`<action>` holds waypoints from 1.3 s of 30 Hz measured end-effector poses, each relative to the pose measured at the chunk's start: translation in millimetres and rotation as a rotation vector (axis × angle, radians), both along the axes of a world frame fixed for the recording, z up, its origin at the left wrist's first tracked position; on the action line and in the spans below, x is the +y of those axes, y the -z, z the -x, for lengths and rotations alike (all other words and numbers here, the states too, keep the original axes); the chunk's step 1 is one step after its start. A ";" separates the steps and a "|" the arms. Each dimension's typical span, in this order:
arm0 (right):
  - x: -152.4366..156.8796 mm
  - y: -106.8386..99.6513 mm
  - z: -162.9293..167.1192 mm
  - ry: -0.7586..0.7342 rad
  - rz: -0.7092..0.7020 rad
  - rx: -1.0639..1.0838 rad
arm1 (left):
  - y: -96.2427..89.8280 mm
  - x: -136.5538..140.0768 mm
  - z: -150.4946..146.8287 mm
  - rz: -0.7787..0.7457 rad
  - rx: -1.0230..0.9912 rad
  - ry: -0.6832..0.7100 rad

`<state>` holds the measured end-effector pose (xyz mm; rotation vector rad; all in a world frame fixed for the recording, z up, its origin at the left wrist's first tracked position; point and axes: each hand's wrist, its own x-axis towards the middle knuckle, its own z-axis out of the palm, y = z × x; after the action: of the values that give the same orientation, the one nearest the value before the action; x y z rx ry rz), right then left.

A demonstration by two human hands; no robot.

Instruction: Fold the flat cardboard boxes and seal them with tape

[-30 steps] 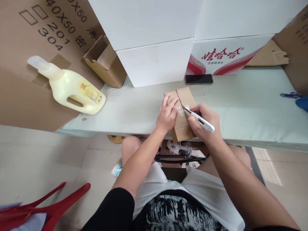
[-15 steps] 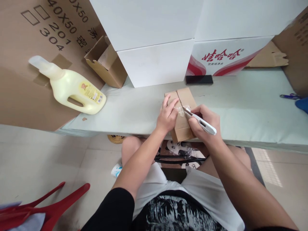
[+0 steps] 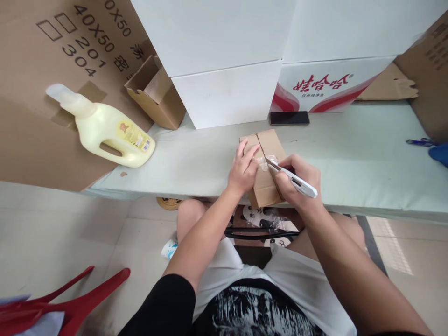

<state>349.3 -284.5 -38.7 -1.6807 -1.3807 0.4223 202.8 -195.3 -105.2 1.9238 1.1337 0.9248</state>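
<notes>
A small brown cardboard box (image 3: 264, 189) rests on the pale green tablecloth near the front edge, with clear tape (image 3: 262, 163) across its middle seam. My left hand (image 3: 244, 168) lies on the box's left side, fingers spread over the top flap. In my right hand (image 3: 299, 179) is a white utility knife (image 3: 297, 182), gripped between thumb and fingers. The blade tip meets the seam at the tape. My hand hides part of the box's right side.
A black phone (image 3: 290, 118) lies behind the box, before a white carton with red print (image 3: 322, 86). White boxes (image 3: 227, 98) stand at the back. To the left are a yellow detergent bottle (image 3: 112, 133) and an open cardboard box (image 3: 157, 100). Scissors (image 3: 420, 142) lie far right.
The view has tilted slightly. Both hands and the box keep nearly the same places; the knife's blade tip stays at the taped seam, its handle shifted very slightly.
</notes>
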 end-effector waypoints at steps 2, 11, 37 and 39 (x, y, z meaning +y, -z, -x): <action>-0.5 0.9 -0.1 0.006 -0.004 -0.012 | 0.3 0.1 0.4 0.003 -0.004 0.004; 0.1 0.1 2.5 -0.014 -0.020 -0.047 | -0.1 -0.3 -0.1 0.013 0.004 -0.006; -2.7 3.4 1.6 -0.011 -0.054 -0.085 | -1.2 -0.7 0.0 0.020 0.006 0.001; -4.3 4.0 1.3 0.001 -0.077 -0.086 | -1.7 -1.0 -0.3 0.025 0.011 -0.007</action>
<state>348.0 -288.8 -42.8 -1.6532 -1.4403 0.2962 203.1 -196.3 -103.5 1.9086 1.1541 0.9008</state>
